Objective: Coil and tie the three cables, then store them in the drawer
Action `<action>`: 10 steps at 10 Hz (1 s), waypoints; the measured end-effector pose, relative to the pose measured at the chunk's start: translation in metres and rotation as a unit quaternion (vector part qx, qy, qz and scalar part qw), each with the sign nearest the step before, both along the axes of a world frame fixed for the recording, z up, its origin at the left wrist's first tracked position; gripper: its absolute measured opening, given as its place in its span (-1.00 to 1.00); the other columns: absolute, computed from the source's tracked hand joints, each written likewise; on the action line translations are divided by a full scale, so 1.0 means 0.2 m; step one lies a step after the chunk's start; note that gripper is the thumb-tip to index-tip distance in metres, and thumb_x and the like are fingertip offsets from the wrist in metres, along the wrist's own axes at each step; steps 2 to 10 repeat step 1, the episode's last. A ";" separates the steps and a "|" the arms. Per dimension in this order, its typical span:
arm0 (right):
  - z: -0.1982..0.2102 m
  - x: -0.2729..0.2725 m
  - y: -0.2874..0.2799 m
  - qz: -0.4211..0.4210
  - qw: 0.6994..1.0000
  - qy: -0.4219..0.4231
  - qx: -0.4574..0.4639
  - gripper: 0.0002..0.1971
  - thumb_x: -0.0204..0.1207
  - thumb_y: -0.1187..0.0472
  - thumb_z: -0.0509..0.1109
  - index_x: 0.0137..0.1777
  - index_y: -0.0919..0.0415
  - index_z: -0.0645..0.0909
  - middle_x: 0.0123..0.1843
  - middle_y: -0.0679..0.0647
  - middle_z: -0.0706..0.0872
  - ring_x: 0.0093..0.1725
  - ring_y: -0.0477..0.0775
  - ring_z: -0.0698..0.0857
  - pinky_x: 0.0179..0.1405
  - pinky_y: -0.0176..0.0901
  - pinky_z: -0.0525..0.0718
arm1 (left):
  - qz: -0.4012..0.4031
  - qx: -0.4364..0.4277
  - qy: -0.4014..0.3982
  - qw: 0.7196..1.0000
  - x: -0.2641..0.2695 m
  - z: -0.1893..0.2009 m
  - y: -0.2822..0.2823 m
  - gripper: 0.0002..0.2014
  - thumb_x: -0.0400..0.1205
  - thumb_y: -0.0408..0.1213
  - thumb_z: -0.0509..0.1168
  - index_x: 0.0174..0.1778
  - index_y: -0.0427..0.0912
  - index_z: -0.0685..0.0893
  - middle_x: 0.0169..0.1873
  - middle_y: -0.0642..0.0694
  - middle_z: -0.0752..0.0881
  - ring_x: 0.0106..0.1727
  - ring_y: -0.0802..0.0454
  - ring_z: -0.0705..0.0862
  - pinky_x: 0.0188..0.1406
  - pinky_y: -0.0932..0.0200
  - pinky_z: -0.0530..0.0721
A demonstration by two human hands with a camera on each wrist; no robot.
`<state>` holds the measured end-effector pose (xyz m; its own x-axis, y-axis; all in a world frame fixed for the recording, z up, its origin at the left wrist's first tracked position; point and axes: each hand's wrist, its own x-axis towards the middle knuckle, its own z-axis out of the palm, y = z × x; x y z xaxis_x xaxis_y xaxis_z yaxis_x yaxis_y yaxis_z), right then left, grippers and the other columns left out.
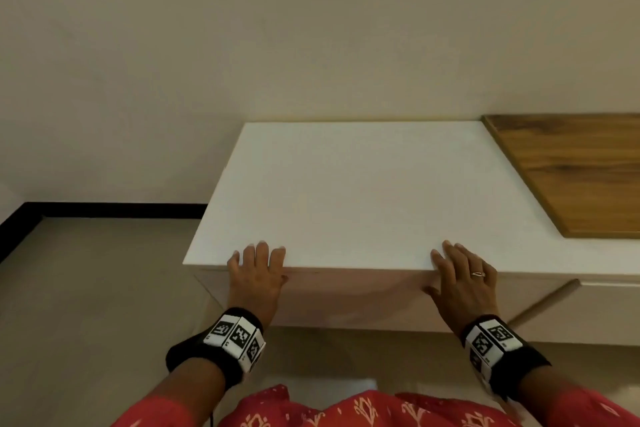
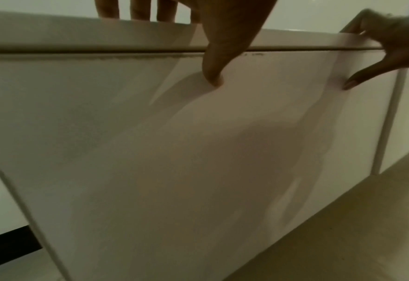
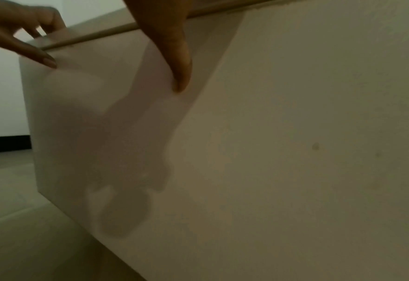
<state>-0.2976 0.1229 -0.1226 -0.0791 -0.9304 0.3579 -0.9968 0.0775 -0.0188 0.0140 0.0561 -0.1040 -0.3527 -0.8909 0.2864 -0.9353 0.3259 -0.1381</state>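
From the head view, the left hand (image 1: 258, 274) and the right hand (image 1: 462, 279) both sit on the front edge of a white cabinet top (image 1: 363, 191), well apart from each other. On each, the fingers lie flat and spread on the top surface while the thumb drops over the edge onto the drawer front (image 1: 353, 298) below. That drawer front runs left to right, its long axis along the cabinet's front edge, and faces the person. A brown wooden panel (image 1: 575, 173) lies on the cabinet top at the right, and a wooden rod-like handle (image 1: 543, 305) slants just right of the right hand. A ring shows on the right hand. Whether the drawer is closed flush cannot be told here.

In the left wrist view, the left thumb (image 2: 214, 76) presses its tip against the pale drawer front (image 2: 150, 152), fingers straight over the top edge. A thin dark gap runs between top and drawer front.

In the right wrist view, the right thumb (image 3: 180, 76) touches the same panel, tip downward. The cables are in none of the views.
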 end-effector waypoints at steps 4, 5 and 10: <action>-0.02 -0.06 0.03 0.036 0.996 -0.002 -0.076 -0.41 0.20 -0.01 0.47 0.21 0.20 0.45 0.31 0.25 0.58 0.27 0.22 0.43 0.13 0.06 0.32 | -0.011 -0.056 0.034 0.998 -0.01 -0.03 0.01 -0.56 0.38 -0.13 0.37 0.13 -0.17 0.46 0.06 -0.30 0.59 0.05 -0.22 0.49 -0.07 -0.21 0.69; -0.02 -0.06 0.03 0.036 0.996 -0.002 -0.076 -0.41 0.20 -0.01 0.47 0.21 0.20 0.45 0.31 0.25 0.58 0.27 0.22 0.43 0.13 0.06 0.32 | -0.011 -0.056 0.034 0.998 -0.01 -0.03 0.01 -0.56 0.38 -0.13 0.37 0.13 -0.17 0.46 0.06 -0.30 0.59 0.05 -0.22 0.49 -0.07 -0.21 0.69; -0.02 -0.06 0.03 0.036 0.996 -0.002 -0.076 -0.41 0.20 -0.01 0.47 0.21 0.20 0.45 0.31 0.25 0.58 0.27 0.22 0.43 0.13 0.06 0.32 | -0.011 -0.056 0.034 0.998 -0.01 -0.03 0.01 -0.56 0.38 -0.13 0.37 0.13 -0.17 0.46 0.06 -0.30 0.59 0.05 -0.22 0.49 -0.07 -0.21 0.69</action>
